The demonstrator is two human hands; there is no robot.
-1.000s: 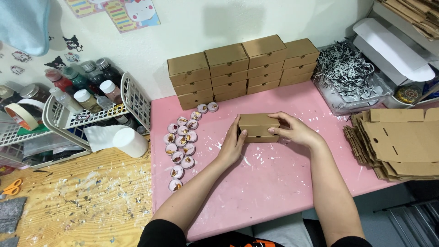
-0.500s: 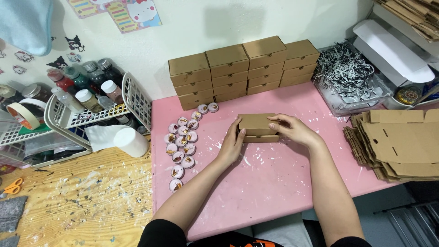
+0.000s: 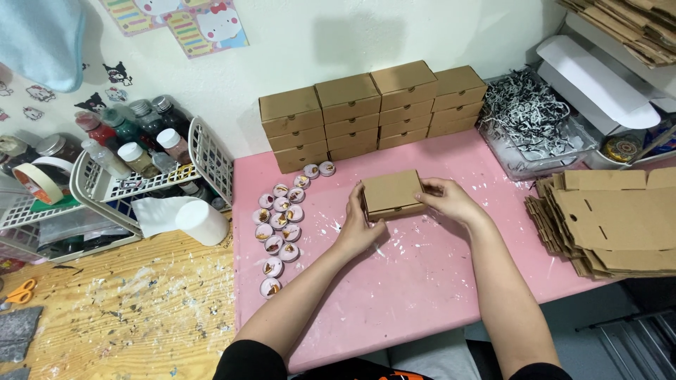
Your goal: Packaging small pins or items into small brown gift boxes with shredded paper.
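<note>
A small closed brown cardboard box (image 3: 391, 193) is held just above the pink table top (image 3: 415, 281), between both of my hands. My left hand (image 3: 358, 226) presses its left end, and my right hand (image 3: 446, 199) grips its right end. To the left of the box lie several small round pink-rimmed items (image 3: 279, 229) in a loose column. Behind the box, against the wall, stand stacks of matching closed cardboard boxes (image 3: 372, 110).
A pile of flat unfolded cardboard blanks (image 3: 607, 220) lies at the right. A clear bin of shredded black-and-white paper (image 3: 529, 121) sits at back right. A white wire rack with bottles (image 3: 134, 163) and a white roll (image 3: 201, 222) stand left, on a paint-spattered wooden board (image 3: 120, 309).
The box sits slightly higher and more tilted between my hands than a second ago; my hands have shifted a little on its ends.
</note>
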